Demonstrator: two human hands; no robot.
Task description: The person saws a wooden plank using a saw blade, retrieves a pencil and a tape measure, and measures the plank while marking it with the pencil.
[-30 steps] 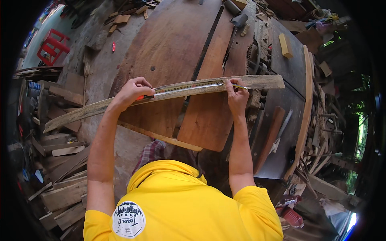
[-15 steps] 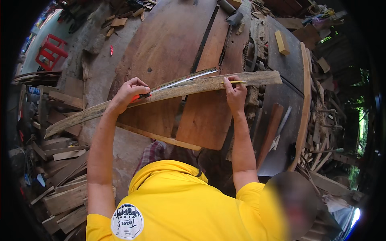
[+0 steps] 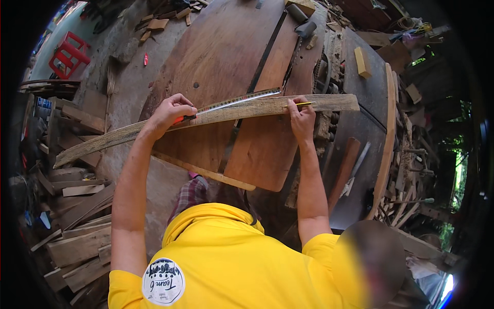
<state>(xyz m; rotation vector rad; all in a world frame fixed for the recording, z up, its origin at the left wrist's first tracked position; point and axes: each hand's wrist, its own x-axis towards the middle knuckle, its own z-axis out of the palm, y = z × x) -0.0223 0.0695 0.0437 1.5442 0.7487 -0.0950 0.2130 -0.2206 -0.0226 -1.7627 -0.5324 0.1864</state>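
One board (image 3: 247,109), long, rough and slightly bowed in this view, lying across the wooden surface (image 3: 216,56), left end jutting past it. One tape measure (image 3: 239,101), red-cased, blade drawn out on a slant, free tip just beyond the board's far edge. One left hand (image 3: 172,113), over the left part of the board, fingers curled closed about the case. One right hand (image 3: 302,121), at the board's near edge toward its right end, thumb and forefinger pinching a yellow pencil (image 3: 304,104) crosswise above the wood; whether its point touches cannot be told. One pale block (image 3: 362,62), beyond the board's right end. One red stool (image 3: 69,55), well beyond the left end. Step in hand, by judgement: marking a measured length; the next move seems to call for a steady board and a clear pencil stroke. Differences from one second ago: the blade, then lying along the board and reaching the right hand, now angles away from it; the right hand keeps nearly the same spot.
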